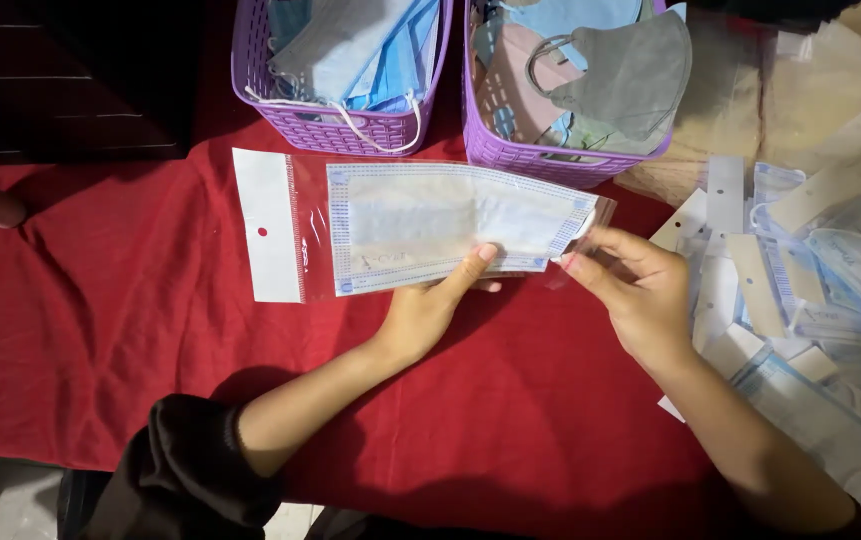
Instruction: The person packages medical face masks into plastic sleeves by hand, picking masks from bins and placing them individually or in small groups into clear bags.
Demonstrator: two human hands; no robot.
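Fingers of the left hand (428, 305) are closed on the lower edge of a clear plastic sleeve (420, 235) with a pale blue face mask (450, 225) inside it, the thumb laid flat on top; fingers of the right hand (635, 285) are pinched narrow on the sleeve's open right end, beside the mask's ear loop. The sleeve is held just above the red cloth of the desk (100, 330), near the middle of its far edge, its white hang tab (268, 225) pointing toward the left edge. Both mask and sleeve are judged very light, limp and thin; the film looks slick and easily creased, so a light pinch at the edges or corners would serve best. Two purple baskets (345, 125) (510, 150) of loose masks stand at the far edge, and packed sleeves (810, 300) are heaped at the right edge.
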